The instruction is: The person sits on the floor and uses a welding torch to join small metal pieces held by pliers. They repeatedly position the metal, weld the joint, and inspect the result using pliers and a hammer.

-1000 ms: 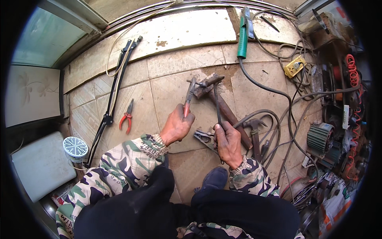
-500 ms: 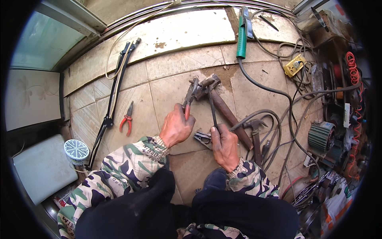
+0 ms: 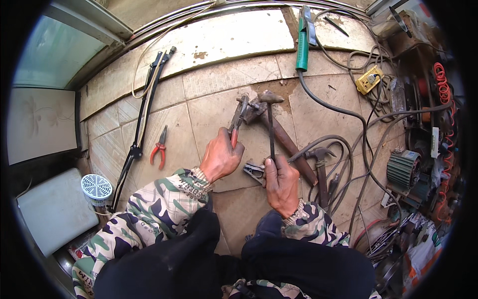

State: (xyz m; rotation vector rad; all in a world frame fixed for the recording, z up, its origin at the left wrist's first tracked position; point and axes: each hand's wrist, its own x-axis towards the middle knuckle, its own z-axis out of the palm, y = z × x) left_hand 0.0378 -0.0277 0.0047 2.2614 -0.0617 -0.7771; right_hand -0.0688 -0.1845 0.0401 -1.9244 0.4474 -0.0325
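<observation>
My left hand (image 3: 222,157) is closed around red-handled pliers (image 3: 239,117). Their jaws meet a small metal piece (image 3: 255,105) over the head of a large hammer (image 3: 253,115) lying on the tiles, its brown handle slanting toward the near right. In my right hand (image 3: 282,185) is a small hammer (image 3: 272,96) with a thin dark shaft, gripped low. Its head hangs just right of the metal piece, above the big hammer. Beside my right hand, a metal clamp (image 3: 255,172) rests on the floor, partly hidden by that hand.
Red-handled long-nose pliers (image 3: 159,148) and a folded black stand (image 3: 141,129) lie left. A claw hammer (image 3: 321,169) lies right among cables (image 3: 362,130). A green-handled welding holder (image 3: 302,50) and a yellow socket box (image 3: 369,80) lie farther off; a finned motor (image 3: 402,169) stands right.
The small hammer's head has swung to the right, away from the metal piece, and its shaft stands straighter. My left hand and the pliers have barely moved.
</observation>
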